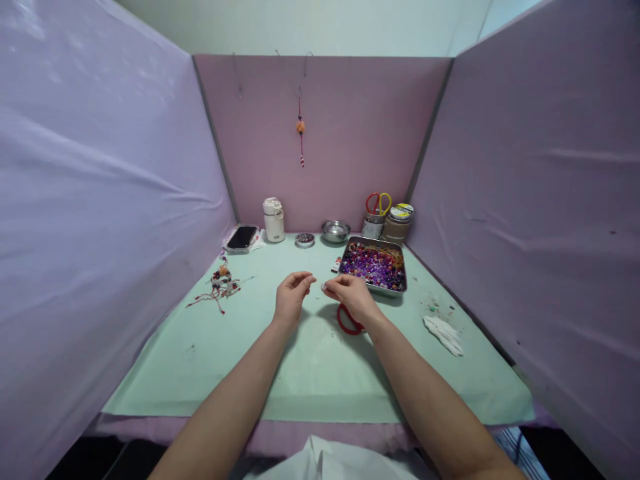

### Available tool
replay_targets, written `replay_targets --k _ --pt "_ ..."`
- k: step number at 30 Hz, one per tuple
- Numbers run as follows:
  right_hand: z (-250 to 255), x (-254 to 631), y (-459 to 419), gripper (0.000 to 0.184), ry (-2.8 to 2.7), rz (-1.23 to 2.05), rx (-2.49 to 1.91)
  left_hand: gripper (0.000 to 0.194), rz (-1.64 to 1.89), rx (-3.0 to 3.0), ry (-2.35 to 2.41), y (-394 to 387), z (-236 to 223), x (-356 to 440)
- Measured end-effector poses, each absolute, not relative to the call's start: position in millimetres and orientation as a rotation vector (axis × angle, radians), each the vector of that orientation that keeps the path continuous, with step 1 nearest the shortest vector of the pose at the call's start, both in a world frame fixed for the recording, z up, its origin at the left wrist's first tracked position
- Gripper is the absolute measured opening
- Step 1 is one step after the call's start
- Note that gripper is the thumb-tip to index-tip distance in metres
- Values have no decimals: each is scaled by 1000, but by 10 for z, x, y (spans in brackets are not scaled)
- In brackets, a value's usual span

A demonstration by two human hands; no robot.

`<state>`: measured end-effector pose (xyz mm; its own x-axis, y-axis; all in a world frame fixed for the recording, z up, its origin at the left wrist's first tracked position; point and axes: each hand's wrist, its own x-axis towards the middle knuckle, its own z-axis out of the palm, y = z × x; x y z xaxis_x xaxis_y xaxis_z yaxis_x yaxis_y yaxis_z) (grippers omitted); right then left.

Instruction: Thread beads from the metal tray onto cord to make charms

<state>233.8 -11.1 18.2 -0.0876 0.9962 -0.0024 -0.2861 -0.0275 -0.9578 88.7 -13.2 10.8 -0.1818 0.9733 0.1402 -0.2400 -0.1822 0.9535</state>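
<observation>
Over the middle of the table, my left hand [293, 295] is closed in a pinch, and anything between its fingertips is too small to make out. Across a small gap, my right hand [354, 293] pinches a small pale bead-like piece [324, 287] between thumb and forefinger. Below my right hand lies a pair of red-handled scissors [342, 325], partly hidden by the hand and wrist. Beside that hand stands a metal tray [385, 292] of purple, red and amber beads.
Beaded red-cord strings [220, 285] lie at left. Along the back stand a phone [243, 237], a white flask [273, 220], a small bead dish [305, 240], a metal bowl [335, 231], a scissors cup [373, 227] and a jar [398, 225]. A white cloth [443, 335] lies right; a beaded pendant [301, 127] hangs behind.
</observation>
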Motion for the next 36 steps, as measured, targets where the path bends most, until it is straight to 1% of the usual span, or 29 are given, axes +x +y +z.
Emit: replay_targets --k 5,12,18,27,36 --pt "174 2315 -109 26 -995 1384 -953 25 1604 1113 1065 -165 132 887" --pt "160 2305 -92 27 -926 1378 -925 17 1630 1511 1335 -238 149 886" --pt "151 2302 -85 27 -936 1356 -920 16 1618 1743 1418 -245 123 883" --pt "144 2301 -90 28 -938 1343 -927 13 1574 1884 1475 -302 176 906" --pt "104 2299 -63 30 -932 1335 -913 12 1557 1858 1487 -316 184 916"
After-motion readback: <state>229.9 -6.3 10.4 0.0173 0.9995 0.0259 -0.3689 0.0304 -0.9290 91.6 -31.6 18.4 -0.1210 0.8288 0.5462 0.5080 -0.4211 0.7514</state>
